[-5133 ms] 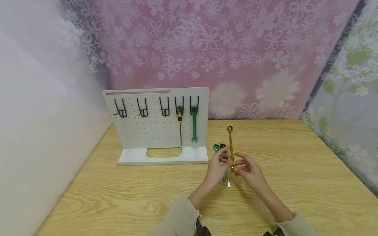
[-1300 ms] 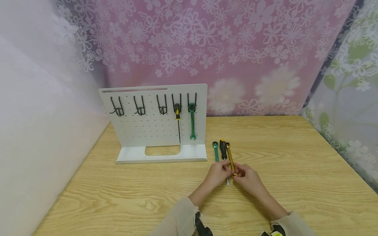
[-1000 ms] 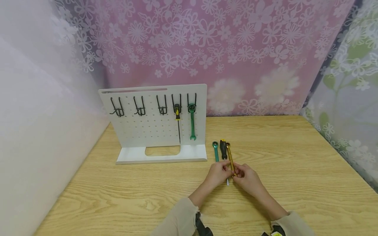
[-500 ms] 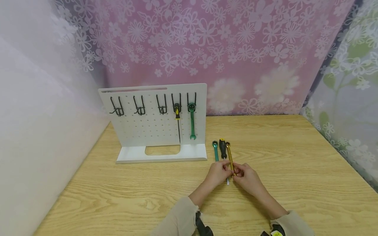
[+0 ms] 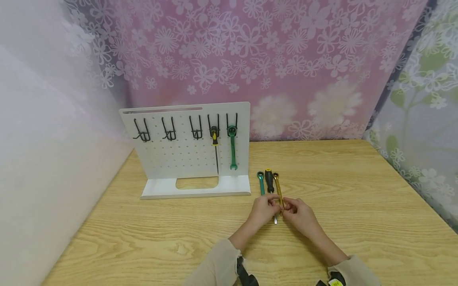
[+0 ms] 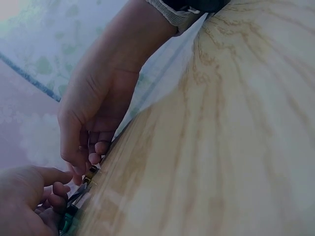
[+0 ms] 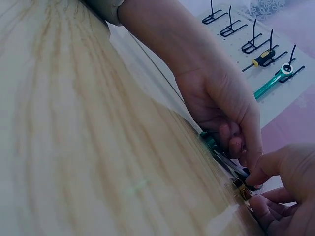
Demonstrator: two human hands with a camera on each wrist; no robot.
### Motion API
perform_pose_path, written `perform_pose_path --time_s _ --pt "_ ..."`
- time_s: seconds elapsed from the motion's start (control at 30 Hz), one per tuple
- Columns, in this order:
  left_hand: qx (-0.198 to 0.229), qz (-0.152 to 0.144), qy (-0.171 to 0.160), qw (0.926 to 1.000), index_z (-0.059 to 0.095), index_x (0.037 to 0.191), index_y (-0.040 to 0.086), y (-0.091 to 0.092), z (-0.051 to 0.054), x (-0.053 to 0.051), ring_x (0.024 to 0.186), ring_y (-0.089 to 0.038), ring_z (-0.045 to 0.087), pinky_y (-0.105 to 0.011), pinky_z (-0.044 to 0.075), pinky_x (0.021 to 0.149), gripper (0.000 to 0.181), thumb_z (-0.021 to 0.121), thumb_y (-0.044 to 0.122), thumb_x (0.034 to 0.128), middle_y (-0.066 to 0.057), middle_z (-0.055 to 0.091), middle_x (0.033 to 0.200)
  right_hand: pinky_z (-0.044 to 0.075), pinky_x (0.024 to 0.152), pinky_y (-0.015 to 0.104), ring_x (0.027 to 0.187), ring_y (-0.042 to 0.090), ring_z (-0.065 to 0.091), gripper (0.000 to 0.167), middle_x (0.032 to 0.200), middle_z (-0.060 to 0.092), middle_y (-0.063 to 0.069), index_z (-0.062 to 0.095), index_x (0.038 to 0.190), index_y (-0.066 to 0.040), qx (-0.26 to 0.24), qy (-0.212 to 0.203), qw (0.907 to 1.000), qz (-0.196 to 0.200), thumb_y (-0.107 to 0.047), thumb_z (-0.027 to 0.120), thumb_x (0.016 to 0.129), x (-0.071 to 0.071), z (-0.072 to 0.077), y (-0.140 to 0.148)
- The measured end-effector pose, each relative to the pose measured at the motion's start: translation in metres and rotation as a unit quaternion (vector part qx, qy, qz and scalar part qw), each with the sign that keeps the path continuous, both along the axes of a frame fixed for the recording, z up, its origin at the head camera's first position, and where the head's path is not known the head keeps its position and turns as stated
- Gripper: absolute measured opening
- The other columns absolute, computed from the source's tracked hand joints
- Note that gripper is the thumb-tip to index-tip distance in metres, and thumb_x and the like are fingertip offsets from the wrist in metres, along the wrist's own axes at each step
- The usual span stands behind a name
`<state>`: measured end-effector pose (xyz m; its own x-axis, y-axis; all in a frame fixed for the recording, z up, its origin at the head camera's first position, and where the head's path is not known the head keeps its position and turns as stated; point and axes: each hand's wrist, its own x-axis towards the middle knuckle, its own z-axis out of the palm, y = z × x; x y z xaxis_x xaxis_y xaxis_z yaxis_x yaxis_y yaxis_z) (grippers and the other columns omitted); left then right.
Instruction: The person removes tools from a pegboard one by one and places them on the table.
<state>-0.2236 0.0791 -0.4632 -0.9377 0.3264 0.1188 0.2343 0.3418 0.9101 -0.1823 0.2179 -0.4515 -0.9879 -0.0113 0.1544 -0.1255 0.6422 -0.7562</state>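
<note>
Three tools lie side by side: a green ratchet wrench (image 5: 261, 182), a black-handled screwdriver (image 5: 269, 182) and a gold ratchet wrench (image 5: 278, 186). My left hand (image 5: 262, 208) bends over the green wrench and the screwdriver, its fingers curled at the shaft; the exact contact is hidden. The screwdriver's flat tip shows below the fingers. My right hand (image 5: 300, 214) pinches the lower end of the gold wrench at its right side. In the right wrist view the gold wrench's end (image 7: 242, 189) sits by the fingertips. The left hand hides the green wrench's lower half.
A white pegboard stand (image 5: 195, 192) with several black hooks rises at the back left. A yellow-and-black screwdriver (image 5: 215, 137) and another green wrench (image 5: 233, 151) hang on its two rightmost hooks. The wooden table (image 5: 358, 206) ends at a floral curtain (image 5: 279, 71).
Five seconds ago both hands held the gold wrench up; it now lies beside the screwdriver. Over the last second the screwdriver has shifted slightly left, while the hands have barely moved.
</note>
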Motion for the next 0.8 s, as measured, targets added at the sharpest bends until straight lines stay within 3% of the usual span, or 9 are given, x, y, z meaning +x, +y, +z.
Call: perform_pose_path --time_s 0.4,0.8 --pt "0.050 0.010 -0.015 0.9986 0.070 0.095 0.005 0.001 0.000 0.000 0.051 -0.003 0.041 -0.016 0.033 0.043 0.015 0.070 0.004 0.0800 0.007 0.050 0.063 0.045 0.061 0.025 0.077 0.020 0.055 0.029 0.088 0.057 0.009 0.061 0.113 0.004 -0.027 0.028 0.9988 -0.030 -0.001 0.060 0.085 -0.001 -0.003 0.002" --pt "0.069 0.017 -0.032 0.9970 0.070 0.095 0.007 -0.003 0.013 0.000 0.054 -0.004 0.044 -0.017 0.036 0.045 0.013 0.068 0.009 0.0823 0.007 0.051 0.067 0.045 0.054 0.023 0.072 0.017 0.053 0.022 0.089 0.057 0.012 0.060 0.111 0.001 -0.127 0.048 0.9899 -0.041 -0.001 0.055 0.090 0.003 0.010 0.000"
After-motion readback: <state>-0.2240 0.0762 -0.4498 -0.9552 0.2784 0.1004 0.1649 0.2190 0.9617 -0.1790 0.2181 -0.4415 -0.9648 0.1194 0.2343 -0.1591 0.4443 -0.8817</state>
